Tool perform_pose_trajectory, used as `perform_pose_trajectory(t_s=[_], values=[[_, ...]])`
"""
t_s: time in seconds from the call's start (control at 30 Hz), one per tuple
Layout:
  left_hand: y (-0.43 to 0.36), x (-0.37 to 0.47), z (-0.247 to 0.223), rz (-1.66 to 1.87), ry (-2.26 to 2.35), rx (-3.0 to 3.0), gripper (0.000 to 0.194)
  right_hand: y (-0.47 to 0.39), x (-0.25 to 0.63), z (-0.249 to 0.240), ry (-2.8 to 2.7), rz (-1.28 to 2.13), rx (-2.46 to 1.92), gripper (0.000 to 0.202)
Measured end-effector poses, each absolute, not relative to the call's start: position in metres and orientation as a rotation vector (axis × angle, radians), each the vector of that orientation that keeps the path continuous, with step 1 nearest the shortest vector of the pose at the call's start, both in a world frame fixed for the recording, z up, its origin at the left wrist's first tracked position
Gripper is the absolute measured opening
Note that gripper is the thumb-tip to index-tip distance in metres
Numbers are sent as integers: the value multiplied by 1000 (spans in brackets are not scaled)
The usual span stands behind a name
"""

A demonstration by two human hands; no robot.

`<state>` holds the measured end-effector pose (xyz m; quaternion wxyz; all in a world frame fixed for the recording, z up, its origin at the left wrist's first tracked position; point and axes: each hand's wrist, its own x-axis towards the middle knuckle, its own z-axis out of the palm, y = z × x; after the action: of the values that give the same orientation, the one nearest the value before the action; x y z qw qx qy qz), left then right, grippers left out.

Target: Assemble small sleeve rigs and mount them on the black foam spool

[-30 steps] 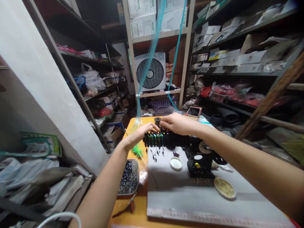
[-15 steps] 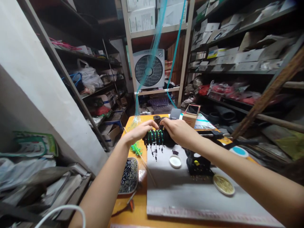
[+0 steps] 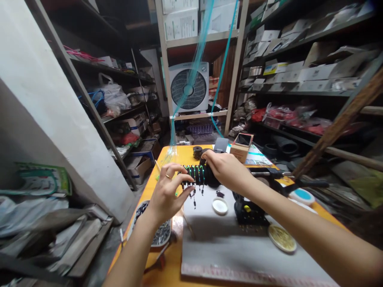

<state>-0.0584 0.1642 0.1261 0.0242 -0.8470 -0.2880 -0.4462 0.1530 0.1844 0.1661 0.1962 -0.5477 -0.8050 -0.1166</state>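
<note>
The left hand (image 3: 166,194) is positioned at the left end of a black roller (image 3: 211,178) that lies left to right above the far part of a grey board (image 3: 215,243). Its thumb and index finger form a partly open curve, with a narrow gap between the tips at the near side of the roller; whether a strand is held there cannot be told. A ring (image 3: 168,176) is worn on this hand. The right hand (image 3: 224,165) reaches in from the right, its thumb and index finger brought together above the roller; any item between these tips is too small to make out. Green cords (image 3: 196,174) are wrapped side by side around the roller, and dark ends (image 3: 194,202) hang down from its near side. On the board, a white dish (image 3: 220,213) stands near the roller, a black base (image 3: 251,218) is to the right of it, and a round dish (image 3: 286,251) of gold-coloured pieces is nearer and further right. A tray (image 3: 171,231) of dark pieces rests left of the board on the orange table (image 3: 173,269), partly covered by the left arm. A black spool (image 3: 197,152) and a carton (image 3: 239,153) stand at the table's far end
</note>
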Motion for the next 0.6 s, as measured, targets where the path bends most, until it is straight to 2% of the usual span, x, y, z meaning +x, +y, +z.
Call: perform_pose_trajectory(t_s=[0.23,0.37,0.5,0.6], values=[[168,-57,131,-1256,-816,-2561,10,184,154,163,-2246,-351,-1528,20],[170,-56,129,-1165,-842,-2522,23,184,154,164,-2245,-349,-1521,20],[174,-53,126,-1150,-812,-2472,10,184,154,164,-2239,-343,-1519,20],[174,-52,127,-1139,-810,-2493,18,184,154,164,-2238,-335,-1521,20]])
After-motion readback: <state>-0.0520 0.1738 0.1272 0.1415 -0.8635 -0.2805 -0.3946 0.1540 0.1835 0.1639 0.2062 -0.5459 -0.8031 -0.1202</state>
